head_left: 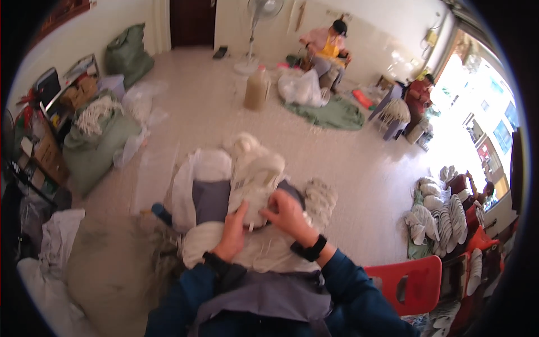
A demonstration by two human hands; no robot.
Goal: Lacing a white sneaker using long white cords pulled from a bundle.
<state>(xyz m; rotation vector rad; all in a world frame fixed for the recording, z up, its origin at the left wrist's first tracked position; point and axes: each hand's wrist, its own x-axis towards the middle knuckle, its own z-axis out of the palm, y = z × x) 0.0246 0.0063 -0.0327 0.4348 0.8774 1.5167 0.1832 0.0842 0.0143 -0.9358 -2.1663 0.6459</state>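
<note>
In my lap lies a cream-coloured padded piece, perhaps a shoe part [255,171], its rounded end pointing away from me. My left hand [231,231] grips its near left edge, thumb on top. Over the near right edge, my right hand [287,212] is closed in a pinch; whatever sits between those fingertips is too small to make out. More pale oval pieces [203,236] lie under my wrists on the grey apron [269,295]. Right of my lap stands a stack of similar cream pieces [321,203].
A red plastic chair [412,281] is close on my right, with piled pale soles [443,216] beyond. Green sacks [95,146] and a full sack [112,269] stand left. Ahead are a fan [252,33], a seated person [328,48] and another person [418,95].
</note>
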